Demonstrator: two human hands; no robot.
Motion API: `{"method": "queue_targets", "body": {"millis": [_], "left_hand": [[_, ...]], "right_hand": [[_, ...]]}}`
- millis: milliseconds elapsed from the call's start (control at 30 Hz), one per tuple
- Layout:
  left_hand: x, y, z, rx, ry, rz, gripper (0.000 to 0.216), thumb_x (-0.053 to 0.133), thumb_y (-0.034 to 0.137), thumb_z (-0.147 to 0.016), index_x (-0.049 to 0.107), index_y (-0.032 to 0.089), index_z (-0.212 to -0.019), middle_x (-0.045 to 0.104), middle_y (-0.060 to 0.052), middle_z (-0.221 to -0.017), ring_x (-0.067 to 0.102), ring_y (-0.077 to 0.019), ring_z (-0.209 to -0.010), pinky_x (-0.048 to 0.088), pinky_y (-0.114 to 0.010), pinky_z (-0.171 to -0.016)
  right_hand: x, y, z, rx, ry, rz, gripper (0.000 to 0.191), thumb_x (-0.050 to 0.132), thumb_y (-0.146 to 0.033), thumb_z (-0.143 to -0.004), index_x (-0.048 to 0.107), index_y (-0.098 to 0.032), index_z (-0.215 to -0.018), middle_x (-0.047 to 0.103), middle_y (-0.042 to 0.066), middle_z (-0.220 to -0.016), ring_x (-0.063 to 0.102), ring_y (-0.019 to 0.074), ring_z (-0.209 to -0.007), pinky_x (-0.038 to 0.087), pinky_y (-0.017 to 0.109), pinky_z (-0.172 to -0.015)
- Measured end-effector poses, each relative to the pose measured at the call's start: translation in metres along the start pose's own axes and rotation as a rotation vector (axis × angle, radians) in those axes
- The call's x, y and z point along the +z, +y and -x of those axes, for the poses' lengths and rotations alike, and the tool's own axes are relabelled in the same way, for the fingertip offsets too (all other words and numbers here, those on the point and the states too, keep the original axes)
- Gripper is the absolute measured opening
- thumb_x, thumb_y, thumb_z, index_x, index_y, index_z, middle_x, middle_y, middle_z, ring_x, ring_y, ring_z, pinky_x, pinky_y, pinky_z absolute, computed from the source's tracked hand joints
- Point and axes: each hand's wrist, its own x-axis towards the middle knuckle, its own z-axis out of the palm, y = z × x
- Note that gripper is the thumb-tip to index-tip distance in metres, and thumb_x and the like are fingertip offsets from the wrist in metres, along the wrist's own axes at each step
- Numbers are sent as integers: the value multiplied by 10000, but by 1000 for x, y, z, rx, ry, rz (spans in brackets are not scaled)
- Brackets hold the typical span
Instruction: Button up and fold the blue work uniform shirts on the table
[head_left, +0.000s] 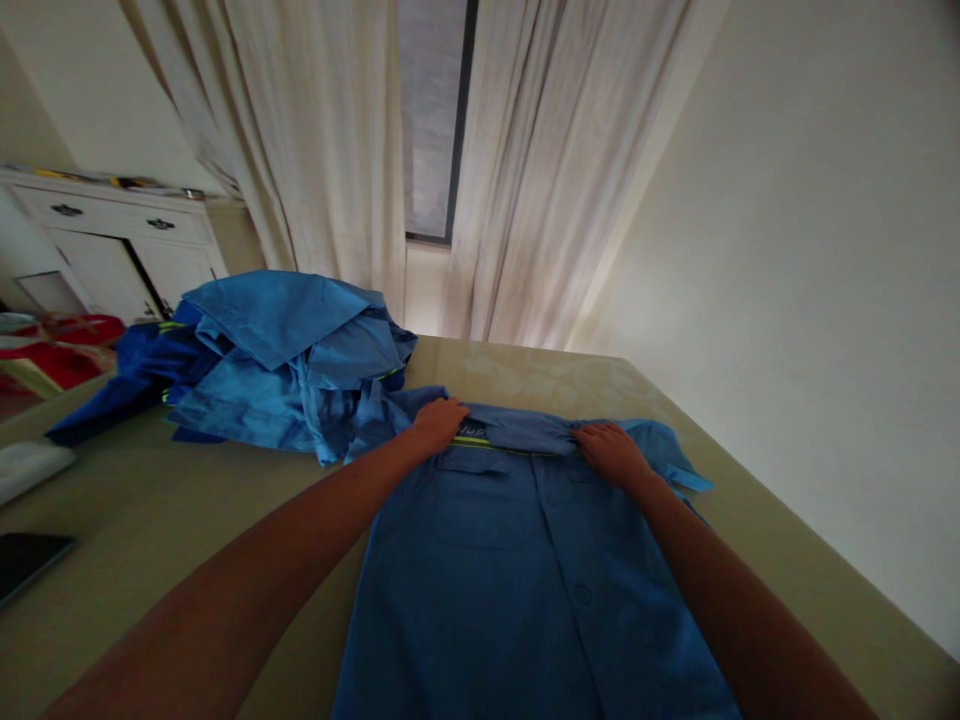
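A blue work shirt [487, 560] lies front side up before me, its buttoned placket running down toward the bottom of the view. Across its top, a band of fabric is bunched or folded over, beside a dark strip with yellow-green edging and partly covered lettering. My left hand [442, 424] grips the left part of this band, fingers curled over the cloth. Closed on the band farther right is my right hand [611, 452]; its fingertips are partly hidden in the fabric. A sleeve spreads out beyond each hand.
A heap of blue garments [292, 330] sits on the table [187, 510] at the left, close to the shirt's left sleeve. A phone [30, 562] and a white object [31, 468] lie at the left edge. Curtains [322, 150] hang behind; a wall [810, 300] borders the right.
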Motion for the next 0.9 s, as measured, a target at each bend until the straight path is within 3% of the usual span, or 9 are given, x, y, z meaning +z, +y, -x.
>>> {"method": "queue_targets", "body": {"millis": [167,233,333,467,533,600,733,833,900], "left_hand": [[-10,-21,13,-43,-4,-42,390,440,62,-929,759,195,-1109,716,-153,-1163,678,-283,-1089,516,-403,-965],[-12,-19,14,-37,16,-38,393,438,81,-941,735,185,-1177,704,-167,-1210,665,-294,-1132,505,-419,-991],[-4,-11,17,1,36,-12,397,438,260,-1016,645,207,-1350,628,-165,-1402,584,-306,-1295,441,-449,-1090],[14,-17,31,21,-29,54,545,382,498,-1042,486,249,-1515,402,-122,-1636,395,-328,-1485,333,-499,-1179],[14,-26,44,34,-34,51,549,397,492,-1035,490,230,-1508,389,-129,-1642,402,-318,-1481,328,-473,-1185],[7,-36,62,16,24,21,487,440,414,-1020,551,196,-1441,484,-151,-1566,488,-303,-1405,365,-438,-1159],[-12,-44,104,-253,248,-69,328,450,274,-982,640,146,-1217,631,-174,-1255,597,-312,-1174,449,-436,-1043],[-15,-46,128,-490,300,-132,392,495,384,-969,597,78,-1191,612,-225,-1187,587,-362,-1142,468,-456,-976],[-10,-50,136,-552,292,-133,489,521,457,-956,562,47,-1219,616,-249,-1184,583,-383,-1147,465,-466,-970]], "right_hand": [[-9,0,-1,108,-59,-56,488,439,-49,-910,712,-213,-1279,695,117,-1330,625,280,-1229,390,416,-1094],[-12,-13,-6,171,28,-140,459,420,-147,-980,658,-219,-1366,666,114,-1383,591,274,-1289,373,416,-1132],[-2,-40,-13,196,131,-266,530,359,-404,-1068,461,-222,-1555,497,100,-1571,426,257,-1466,309,408,-1203],[17,-59,-17,225,-52,-299,663,291,-549,-1068,283,-213,-1639,283,91,-1690,283,243,-1550,246,411,-1241],[14,-59,-21,249,-111,-271,639,305,-497,-1069,301,-193,-1631,304,117,-1679,326,258,-1532,259,439,-1231],[3,-63,-28,261,-118,-239,584,361,-404,-1054,402,-165,-1585,398,159,-1627,403,289,-1487,260,478,-1220],[-22,-109,-52,221,34,-239,557,327,-366,-1061,424,-157,-1568,380,150,-1639,377,268,-1495,212,419,-1235],[-24,-165,-68,133,209,-321,646,271,-528,-1073,319,-189,-1622,304,121,-1680,290,262,-1538,230,406,-1227],[-19,-196,-76,53,196,-388,672,296,-617,-1052,356,-243,-1608,317,106,-1677,279,286,-1542,235,452,-1221]]}}
